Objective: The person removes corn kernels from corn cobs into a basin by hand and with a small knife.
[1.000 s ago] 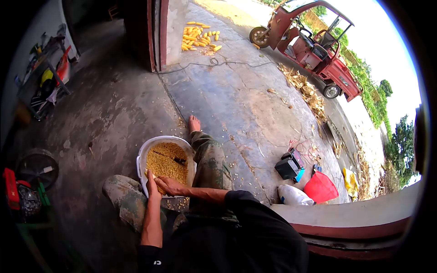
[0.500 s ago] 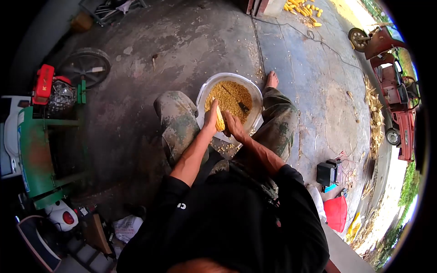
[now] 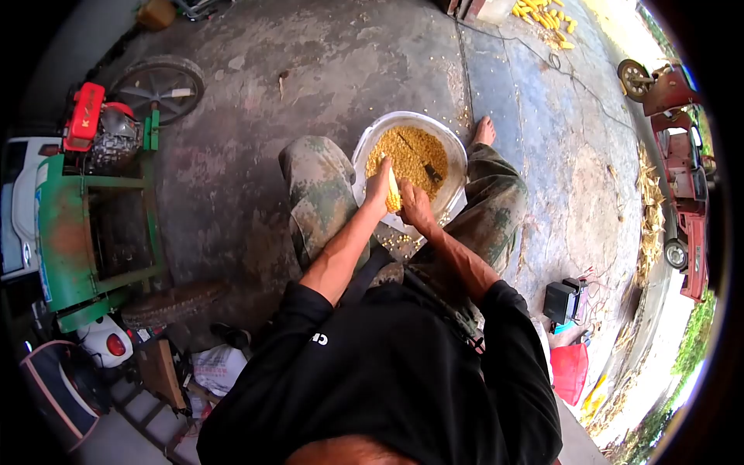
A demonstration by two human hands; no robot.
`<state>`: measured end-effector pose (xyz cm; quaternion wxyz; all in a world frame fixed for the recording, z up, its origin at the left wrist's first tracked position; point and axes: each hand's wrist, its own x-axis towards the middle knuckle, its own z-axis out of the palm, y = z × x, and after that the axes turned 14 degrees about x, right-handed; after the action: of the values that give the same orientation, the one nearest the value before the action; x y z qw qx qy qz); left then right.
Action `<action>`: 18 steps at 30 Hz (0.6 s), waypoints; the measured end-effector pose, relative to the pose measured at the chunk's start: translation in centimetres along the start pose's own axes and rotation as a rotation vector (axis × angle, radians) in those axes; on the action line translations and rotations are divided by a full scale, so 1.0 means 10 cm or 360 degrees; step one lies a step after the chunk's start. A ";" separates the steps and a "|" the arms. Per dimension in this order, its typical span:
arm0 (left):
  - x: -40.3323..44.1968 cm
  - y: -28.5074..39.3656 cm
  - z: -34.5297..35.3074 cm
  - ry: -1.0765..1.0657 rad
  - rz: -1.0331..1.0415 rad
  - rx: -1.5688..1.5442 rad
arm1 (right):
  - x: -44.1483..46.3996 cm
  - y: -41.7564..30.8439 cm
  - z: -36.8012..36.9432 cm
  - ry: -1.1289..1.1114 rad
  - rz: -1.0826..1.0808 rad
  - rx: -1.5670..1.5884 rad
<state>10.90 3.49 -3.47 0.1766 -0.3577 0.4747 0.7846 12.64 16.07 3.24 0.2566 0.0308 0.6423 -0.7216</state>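
Note:
My left hand (image 3: 377, 188) is closed round a yellow corn cob (image 3: 394, 195), which is partly stripped to pale core along its upper part. Against the cob's right side, my right hand (image 3: 417, 208) presses with curled fingers. Both hands are over the near edge of a white basin (image 3: 361, 151) between my knees. Loose corn kernels (image 3: 403, 155) fill much of it. A thin tool with a black handle (image 3: 432, 172) lies on the kernels, its exact kind unclear.
Scattered kernels (image 3: 399, 245) lie below the basin. Whole corn cobs (image 3: 546, 17) are piled at the far right. A green machine with a red engine (image 3: 84, 116) stands left. A black box with wires (image 3: 559, 301) and a red bag (image 3: 570, 372) are at right.
The view has shifted, so the scene sits further right. My right hand has turned and its fingers now curl closer against the cob; my left hand keeps its hold.

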 end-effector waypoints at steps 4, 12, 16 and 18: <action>-0.21 0.13 0.11 0.0060 0.0059 0.0010 | 0.14 0.35 -0.13 -0.0043 -0.0952 -0.0632; -0.25 0.15 0.11 0.0100 0.0066 -0.0042 | 0.03 0.05 0.01 0.0014 0.0047 -0.0246; -0.13 0.07 0.05 0.0292 0.0045 0.0204 | 0.04 0.05 0.03 0.0027 -0.0071 -0.0459; -0.18 0.10 0.07 0.0332 0.0066 0.0236 | 0.03 0.05 0.03 -0.0003 -0.0064 -0.0392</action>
<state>11.18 3.72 -1.35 0.1360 -0.4134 0.5546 0.7093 12.66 15.68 2.68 0.2445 -0.0145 0.7263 -0.6423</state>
